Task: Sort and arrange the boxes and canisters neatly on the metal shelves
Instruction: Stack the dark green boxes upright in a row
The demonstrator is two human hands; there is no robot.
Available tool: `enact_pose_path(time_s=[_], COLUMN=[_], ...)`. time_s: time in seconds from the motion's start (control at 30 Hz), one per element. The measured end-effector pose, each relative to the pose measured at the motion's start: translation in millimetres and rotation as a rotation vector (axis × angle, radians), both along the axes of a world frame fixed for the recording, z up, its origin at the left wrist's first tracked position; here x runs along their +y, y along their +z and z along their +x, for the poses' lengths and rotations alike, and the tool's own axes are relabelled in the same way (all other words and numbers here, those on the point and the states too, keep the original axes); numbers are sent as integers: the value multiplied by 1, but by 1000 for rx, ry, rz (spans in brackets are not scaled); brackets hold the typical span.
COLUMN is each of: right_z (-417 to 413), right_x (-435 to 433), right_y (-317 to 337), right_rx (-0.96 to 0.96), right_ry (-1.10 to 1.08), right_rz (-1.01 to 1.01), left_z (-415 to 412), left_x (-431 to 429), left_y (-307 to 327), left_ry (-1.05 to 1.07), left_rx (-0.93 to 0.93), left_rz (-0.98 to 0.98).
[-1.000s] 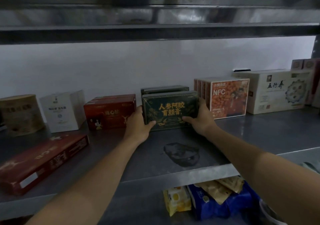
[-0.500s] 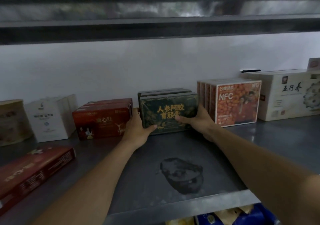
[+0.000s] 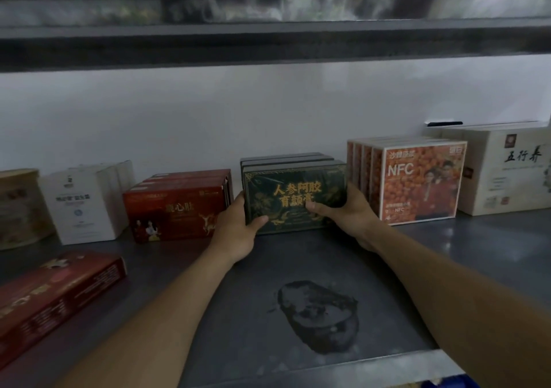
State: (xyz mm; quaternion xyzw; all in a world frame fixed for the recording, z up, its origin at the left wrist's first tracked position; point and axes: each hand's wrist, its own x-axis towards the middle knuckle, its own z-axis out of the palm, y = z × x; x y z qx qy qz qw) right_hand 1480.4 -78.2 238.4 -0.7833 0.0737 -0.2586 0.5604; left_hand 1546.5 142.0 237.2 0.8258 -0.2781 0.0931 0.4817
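Because the green box (image 3: 293, 198) is clasped at its short ends, the left hand (image 3: 237, 234) and right hand (image 3: 350, 217) are spaced apart by its long axis, laid crosswise between them; it is stood on the shelf (image 3: 492, 238), directly ahead, so neither hand is judged nearer.

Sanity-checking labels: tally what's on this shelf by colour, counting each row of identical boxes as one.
red: 2, upright red row, flat red box
dark green row: 1
orange row: 1
white row: 1
cream box: 1
tan canister: 1
total: 7
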Motion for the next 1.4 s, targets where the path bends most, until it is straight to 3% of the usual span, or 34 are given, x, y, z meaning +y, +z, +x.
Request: enact_pose_path(time_s=[0.57, 1.4], right_z=[-5, -10], right_x=[16, 20], right_y=[8, 11], right_rx=[88, 104], right_ry=[-160, -111], right_rz=[-269, -223], left_z=[-4, -4], left_x=[1, 2], left_y=[3, 2], left_ry=[82, 74], left_rx=[44, 59], left_rz=[-9, -22])
